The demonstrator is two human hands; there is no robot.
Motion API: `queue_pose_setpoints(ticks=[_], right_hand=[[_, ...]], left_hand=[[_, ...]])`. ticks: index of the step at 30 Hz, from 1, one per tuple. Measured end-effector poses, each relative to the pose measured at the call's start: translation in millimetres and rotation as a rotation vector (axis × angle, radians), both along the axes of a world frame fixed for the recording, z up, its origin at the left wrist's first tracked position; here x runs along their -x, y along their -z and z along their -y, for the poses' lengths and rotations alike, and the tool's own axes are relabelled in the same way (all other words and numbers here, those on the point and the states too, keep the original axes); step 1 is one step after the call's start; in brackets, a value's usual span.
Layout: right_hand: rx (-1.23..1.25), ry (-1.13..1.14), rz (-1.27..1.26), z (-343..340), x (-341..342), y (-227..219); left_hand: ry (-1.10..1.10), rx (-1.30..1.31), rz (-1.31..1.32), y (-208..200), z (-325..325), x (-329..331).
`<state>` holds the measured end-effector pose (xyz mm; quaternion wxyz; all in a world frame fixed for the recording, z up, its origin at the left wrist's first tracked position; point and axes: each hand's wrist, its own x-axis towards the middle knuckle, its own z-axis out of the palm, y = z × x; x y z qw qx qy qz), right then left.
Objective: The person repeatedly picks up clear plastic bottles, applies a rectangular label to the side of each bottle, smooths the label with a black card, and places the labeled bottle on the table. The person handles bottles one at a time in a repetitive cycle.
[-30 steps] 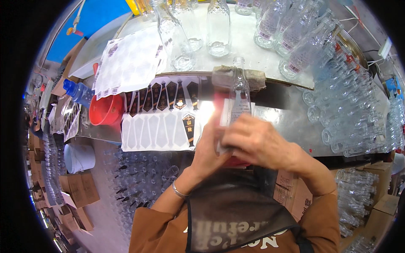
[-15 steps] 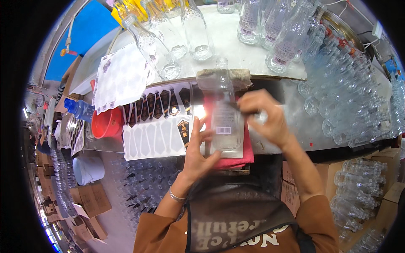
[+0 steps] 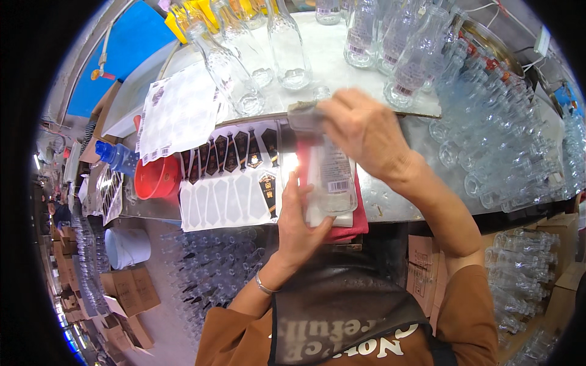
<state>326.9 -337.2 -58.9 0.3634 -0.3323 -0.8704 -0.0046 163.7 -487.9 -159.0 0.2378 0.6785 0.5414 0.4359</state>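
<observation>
A clear glass bottle (image 3: 337,194) with a printed label lies on a padded stand, its neck pointing away from me. My left hand (image 3: 299,229) steadies its lower end, the thumb at the base and the fingers along the left side. Over the upper part of the bottle is my right hand (image 3: 366,134), fingers closed; what they hold is hidden and blurred. A rolled cloth (image 3: 299,108) props the neck end, and pink cloth (image 3: 361,213) shows under the bottle. To the left lies a sheet of black tie-shaped stickers (image 3: 231,155), its lower row mostly peeled off.
Several clear bottles (image 3: 290,55) stand on the raised white board (image 3: 329,49). Many more bottles (image 3: 506,128) lie stacked at right. A red bowl (image 3: 157,178) and white label sheets (image 3: 177,116) are at left. Cardboard boxes (image 3: 131,290) and a white bucket (image 3: 127,247) stand on the floor.
My right hand has moved up and left, from beside the bottle to over its neck. The bottle's lower end has shifted slightly right, and my left hand has followed it.
</observation>
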Motion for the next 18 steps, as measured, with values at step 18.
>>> queue_pose_setpoints(ticks=[18], right_hand=[[0.926, -0.048, -0.673, -24, -49, 6]], left_hand=[[0.056, 0.466, 0.570, -17, -76, -15]])
